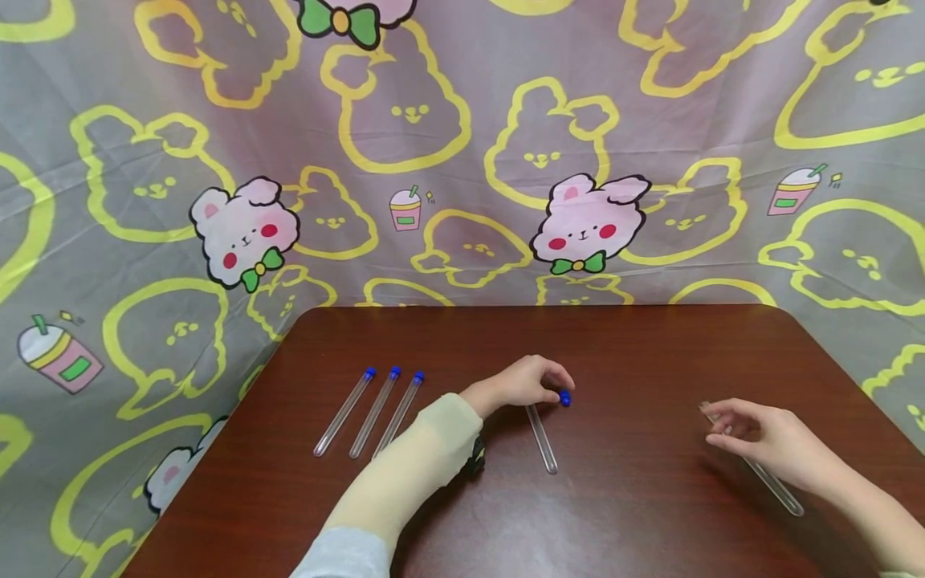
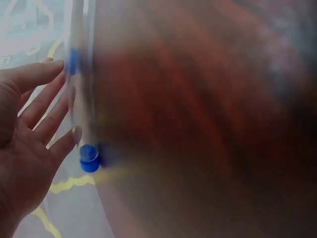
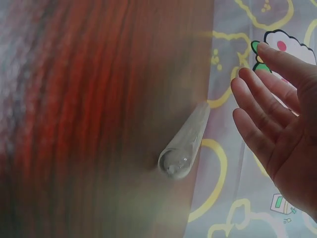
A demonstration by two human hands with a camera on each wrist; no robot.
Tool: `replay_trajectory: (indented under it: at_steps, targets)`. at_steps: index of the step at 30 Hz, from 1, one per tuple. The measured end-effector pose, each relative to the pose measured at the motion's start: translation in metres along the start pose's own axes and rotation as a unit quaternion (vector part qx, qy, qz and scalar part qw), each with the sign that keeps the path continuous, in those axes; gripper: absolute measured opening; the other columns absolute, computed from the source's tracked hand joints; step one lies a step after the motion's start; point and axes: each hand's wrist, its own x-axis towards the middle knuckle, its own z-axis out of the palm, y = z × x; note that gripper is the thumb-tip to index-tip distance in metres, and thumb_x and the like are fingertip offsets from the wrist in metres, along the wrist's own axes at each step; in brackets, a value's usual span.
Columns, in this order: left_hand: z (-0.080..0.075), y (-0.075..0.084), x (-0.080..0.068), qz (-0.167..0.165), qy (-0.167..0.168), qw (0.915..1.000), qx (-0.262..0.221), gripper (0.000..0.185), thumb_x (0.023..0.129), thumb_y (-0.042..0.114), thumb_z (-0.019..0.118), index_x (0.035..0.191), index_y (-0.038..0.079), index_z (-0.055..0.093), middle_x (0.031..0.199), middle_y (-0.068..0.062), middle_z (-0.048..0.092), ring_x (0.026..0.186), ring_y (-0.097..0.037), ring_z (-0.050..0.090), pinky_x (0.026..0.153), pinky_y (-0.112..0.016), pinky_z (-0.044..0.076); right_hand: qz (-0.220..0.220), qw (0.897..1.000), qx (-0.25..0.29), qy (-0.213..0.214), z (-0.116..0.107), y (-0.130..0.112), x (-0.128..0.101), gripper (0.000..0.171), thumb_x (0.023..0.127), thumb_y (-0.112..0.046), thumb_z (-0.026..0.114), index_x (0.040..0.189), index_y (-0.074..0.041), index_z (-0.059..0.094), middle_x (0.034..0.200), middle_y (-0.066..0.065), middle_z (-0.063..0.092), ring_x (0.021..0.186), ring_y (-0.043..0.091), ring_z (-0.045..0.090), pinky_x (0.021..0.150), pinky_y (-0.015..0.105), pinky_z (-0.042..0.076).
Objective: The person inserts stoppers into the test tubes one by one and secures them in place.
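My left hand is over the middle of the table, thumb and fingertips close around a small blue cap. In the left wrist view the cap shows at the thumb tip; a firm pinch is not visible. Below that hand lies a clear test tube, whose far end, hidden from the head, shows a blue cap in the left wrist view. At the right, my right hand hovers with relaxed fingers above another test tube. That tube's open mouth is apart from the fingers.
Several things lie left of my left arm: three clear tubes with blue caps, the outermost tube farthest left, the middle tube, and one tube partly behind the sleeve. A patterned curtain hangs behind the brown table.
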Motion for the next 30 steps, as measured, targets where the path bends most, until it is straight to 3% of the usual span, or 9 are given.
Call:
replay_trajectory:
  at_steps: [4, 11, 16, 23, 30]
  targets:
    - [0.004, 0.0, 0.004, 0.003, -0.008, 0.9995, 0.03, 0.024, 0.085, 0.003, 0.074, 0.108, 0.012, 0.072, 0.095, 0.008, 0.071, 0.091, 0.0, 0.06, 0.083, -0.014, 0.043, 0.011, 1.0, -0.007, -0.004, -0.001, 0.002, -0.001, 0.032, 0.076, -0.009, 0.082, 0.105, -0.006, 0.068, 0.08, -0.016, 0.062, 0.071, -0.001, 0.057, 0.06, 0.016, 0.044]
    - [0.006, 0.003, 0.007, 0.003, -0.021, 0.9992, 0.033, 0.023, 0.085, 0.001, 0.073, 0.105, 0.012, 0.074, 0.088, 0.009, 0.07, 0.084, 0.002, 0.059, 0.08, -0.013, 0.043, 0.024, 0.999, -0.023, -0.009, -0.004, 0.006, -0.007, 0.032, 0.076, -0.011, 0.083, 0.104, -0.007, 0.068, 0.079, -0.017, 0.062, 0.07, -0.003, 0.058, 0.059, 0.019, 0.043]
    - [0.007, 0.004, 0.007, -0.004, -0.008, 0.9984, 0.056, 0.022, 0.083, 0.0, 0.074, 0.1, 0.014, 0.075, 0.083, 0.011, 0.069, 0.078, 0.004, 0.058, 0.077, -0.012, 0.042, 0.047, 0.998, -0.028, -0.021, -0.008, 0.009, -0.012, 0.031, 0.078, -0.013, 0.082, 0.105, -0.008, 0.067, 0.079, -0.015, 0.063, 0.07, -0.003, 0.058, 0.058, 0.021, 0.044]
    - [0.008, 0.005, 0.007, -0.02, -0.003, 0.9963, 0.083, 0.017, 0.083, 0.006, 0.076, 0.096, 0.017, 0.075, 0.08, 0.014, 0.067, 0.076, 0.004, 0.057, 0.075, -0.013, 0.041, 0.032, 0.999, -0.031, 0.007, -0.016, 0.013, -0.015, 0.03, 0.077, -0.008, 0.082, 0.103, -0.007, 0.067, 0.078, -0.017, 0.062, 0.069, -0.003, 0.058, 0.06, 0.015, 0.042]
    - [0.005, 0.006, 0.003, -0.013, 0.002, 0.9969, 0.077, 0.014, 0.085, 0.008, 0.075, 0.096, 0.016, 0.075, 0.082, 0.014, 0.068, 0.079, 0.005, 0.057, 0.076, -0.013, 0.041, 0.047, 0.998, -0.047, 0.0, -0.02, 0.016, -0.017, 0.032, 0.077, -0.011, 0.082, 0.104, -0.006, 0.067, 0.077, -0.016, 0.062, 0.067, -0.003, 0.057, 0.057, 0.018, 0.043]
